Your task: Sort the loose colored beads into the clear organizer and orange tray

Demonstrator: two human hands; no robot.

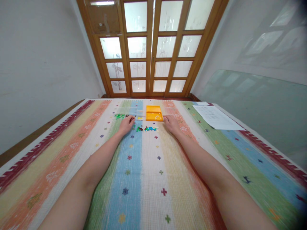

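My left hand is closed, with its fingertips bunched at the front of a clear compartment box. Small green, dark and yellow pieces show in that box, and part of it is hidden behind the fingers. Whatever the fingertips pinch is too small to make out. An open yellow box stands to the right, with small pale pieces in its front part. At its right edge, the curled fingers of my right hand grip the side. Loose green, dark red and blue pieces lie on the cloth between my hands.
A striped tablecloth covers the table. Printed white paper sheets lie at the right. Beyond the far edge stands a wooden door with glass panes. A glass sheet leans along the right wall.
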